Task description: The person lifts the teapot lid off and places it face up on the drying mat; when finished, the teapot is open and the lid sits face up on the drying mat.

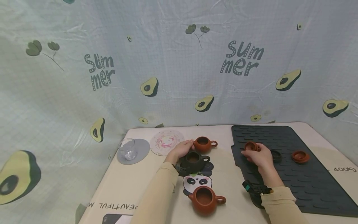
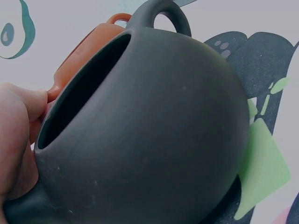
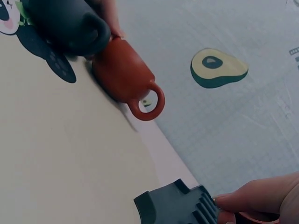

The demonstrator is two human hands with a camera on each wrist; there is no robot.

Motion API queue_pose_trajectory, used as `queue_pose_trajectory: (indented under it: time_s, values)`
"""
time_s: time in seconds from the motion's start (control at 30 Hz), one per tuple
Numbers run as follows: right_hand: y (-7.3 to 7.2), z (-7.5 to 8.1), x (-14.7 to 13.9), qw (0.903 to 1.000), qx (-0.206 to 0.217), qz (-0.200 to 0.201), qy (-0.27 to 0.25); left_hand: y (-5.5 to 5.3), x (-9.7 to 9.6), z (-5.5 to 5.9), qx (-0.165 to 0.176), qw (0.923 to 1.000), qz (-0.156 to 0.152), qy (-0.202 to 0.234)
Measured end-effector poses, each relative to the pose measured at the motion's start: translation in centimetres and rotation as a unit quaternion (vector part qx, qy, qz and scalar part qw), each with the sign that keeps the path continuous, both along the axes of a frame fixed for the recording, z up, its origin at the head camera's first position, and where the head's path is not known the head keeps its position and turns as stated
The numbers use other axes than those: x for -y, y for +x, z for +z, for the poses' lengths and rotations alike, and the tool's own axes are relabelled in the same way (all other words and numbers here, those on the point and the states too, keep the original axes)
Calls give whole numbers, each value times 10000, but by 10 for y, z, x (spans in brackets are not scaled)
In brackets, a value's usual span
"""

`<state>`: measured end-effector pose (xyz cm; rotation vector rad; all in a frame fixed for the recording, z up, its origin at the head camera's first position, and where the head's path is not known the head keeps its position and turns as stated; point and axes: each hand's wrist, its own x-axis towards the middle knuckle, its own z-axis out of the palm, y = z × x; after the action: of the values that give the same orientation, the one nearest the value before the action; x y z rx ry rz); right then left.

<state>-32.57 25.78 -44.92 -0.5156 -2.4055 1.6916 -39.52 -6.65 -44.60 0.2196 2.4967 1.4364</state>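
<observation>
In the head view my left hand (image 1: pixel 181 150) reaches past a dark teapot (image 1: pixel 193 159) and pinches the spout of the far red clay teapot (image 1: pixel 203 145). The left wrist view shows the thumb at that red teapot's (image 2: pixel 88 49) spout, with the dark teapot (image 2: pixel 154 121) large in front. My right hand (image 1: pixel 261 157) holds a small red clay lid (image 1: pixel 251 147) over the black mat (image 1: pixel 305 183); the lid is mostly cut off in the right wrist view. No lids sit on these teapots. A second red teapot (image 1: pixel 204 201) stands nearer me.
On the mat lie a dark lid (image 1: pixel 276 156), partly behind my right hand, and another red lid (image 1: pixel 300 156). At the back left, a clear glass cup (image 1: pixel 128 150) stands on a grey round mat (image 1: pixel 144 149), beside a pink-patterned round mat (image 1: pixel 167 142). A patterned curtain (image 1: pixel 173 62) hangs behind.
</observation>
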Motion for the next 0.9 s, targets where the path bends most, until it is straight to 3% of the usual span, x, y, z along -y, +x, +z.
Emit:
queue_pose_trajectory:
  time_s: [0.37,0.67,0.9]
  values:
    - [1,-1,-1,9991,-203,-66,355,4,1,2,65,10000,28,41]
    - [2,-4,-3,9861,-132,-186,1646,4,0,2,47,10000,26,24]
    - [2,-4,-4,9787,0,13,2051,4,1,1,22,10000,12,7]
